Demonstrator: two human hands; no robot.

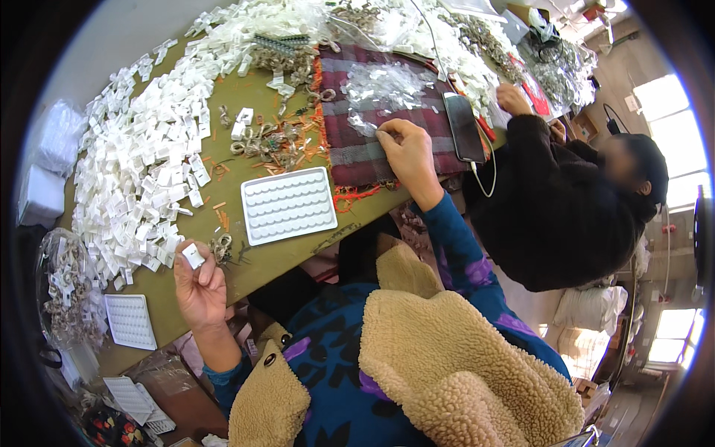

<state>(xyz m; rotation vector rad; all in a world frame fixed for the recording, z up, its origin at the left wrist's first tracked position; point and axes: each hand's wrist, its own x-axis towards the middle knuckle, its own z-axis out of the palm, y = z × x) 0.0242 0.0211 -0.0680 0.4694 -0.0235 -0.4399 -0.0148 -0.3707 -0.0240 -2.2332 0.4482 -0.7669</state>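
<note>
My left hand [201, 287] is closed on a small white card [194, 256], held up between thumb and fingers beside the table's near edge. To the right, my right hand [409, 155] is over a dark plaid cloth [348, 153], fingers pinched together. Its fingertips are at the near side of a loose heap of small clear plastic pieces [383, 86]; whether one is between them is too small to tell. Between my hands lies a white tray [289, 205] with rows of scalloped ridges. Left of it spreads a big pile of small white cards [141, 179].
Beige ring-shaped bundles [264, 141] and orange scraps lie behind the tray. A phone [462, 127] with a white cable rests on the cloth's right side. A second ridged tray [130, 320] is at the left table edge. A co-worker in black [558, 201] sits at the right.
</note>
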